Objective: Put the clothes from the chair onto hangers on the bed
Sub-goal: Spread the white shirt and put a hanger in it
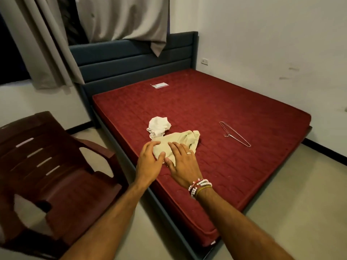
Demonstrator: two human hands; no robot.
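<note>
Head view shows the beige garment (pixel 180 138) and the white garment (pixel 159 126) already at the near edge of the bed (pixel 225 102), the hangers (pixel 234 134) mid-bed not yet used, while the left hand (pixel 149 162) and the right hand (pixel 183 164) rest with spread fingers on the beige garment.

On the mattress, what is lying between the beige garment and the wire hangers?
Nothing. In the head view, the stretch of red mattress between the beige garment and the wire hangers is bare.

Head view looks down, close, over the bed (pixel 216 109) corner
</note>
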